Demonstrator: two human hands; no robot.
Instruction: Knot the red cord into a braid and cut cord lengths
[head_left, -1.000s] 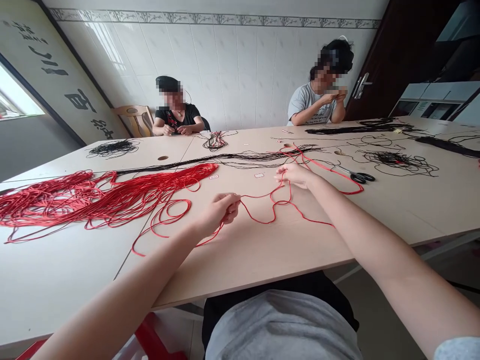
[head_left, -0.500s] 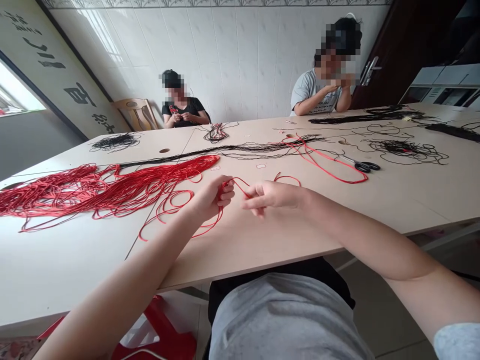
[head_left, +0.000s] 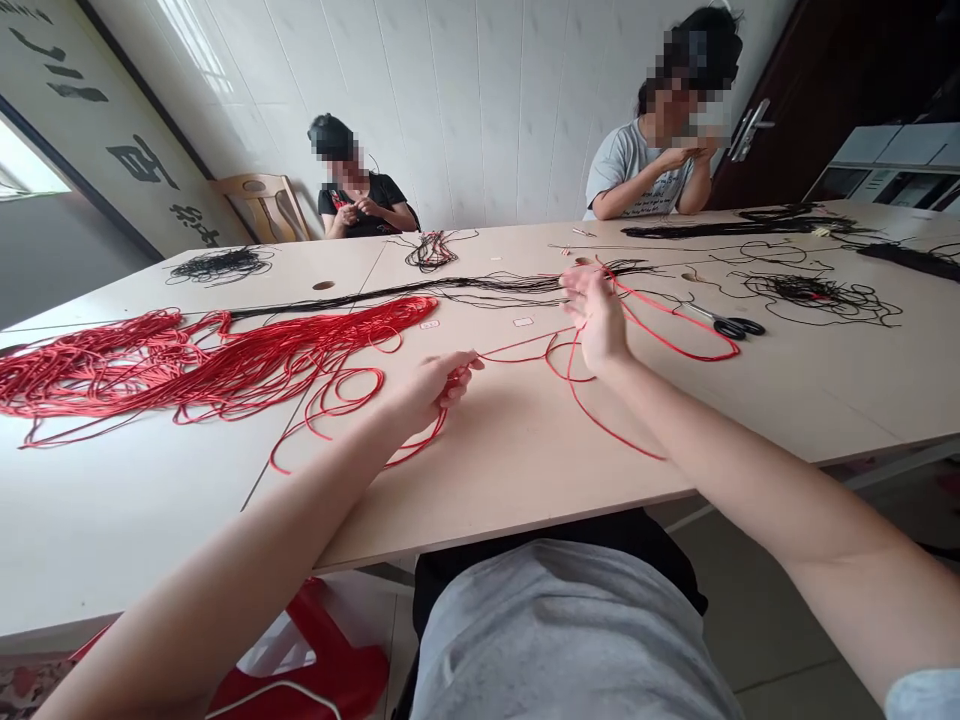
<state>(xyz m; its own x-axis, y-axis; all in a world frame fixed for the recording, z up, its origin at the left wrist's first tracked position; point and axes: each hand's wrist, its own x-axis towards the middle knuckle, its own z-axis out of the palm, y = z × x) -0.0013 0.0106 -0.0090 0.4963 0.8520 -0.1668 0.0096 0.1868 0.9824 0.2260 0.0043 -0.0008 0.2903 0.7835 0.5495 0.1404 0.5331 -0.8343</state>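
Note:
My left hand [head_left: 448, 388] is closed in a pinch on a red cord [head_left: 517, 358], low over the near part of the table. From its fingertips the cord runs right to my right hand [head_left: 598, 318], while more red cord hangs below the left palm. The right hand is raised with fingers stretched apart; the cord passes against or behind its palm side, and exactly how they touch is hidden. A loose red end curves down beside the right wrist. Left of my hands lies a big red cord bundle [head_left: 255, 365].
Black cords [head_left: 360, 294] stretch across the table [head_left: 480, 460] behind my hands. Scissors [head_left: 739, 327] lie right, beside a red loop and a black cord tangle [head_left: 814, 295]. Two people [head_left: 364, 200] sit opposite, hands raised. A red stool [head_left: 322, 640] stands below the left edge.
My right hand has moved away to the right and forward from the left, its fingers opening out. The red cord between them is longer, with a loose length on the table.

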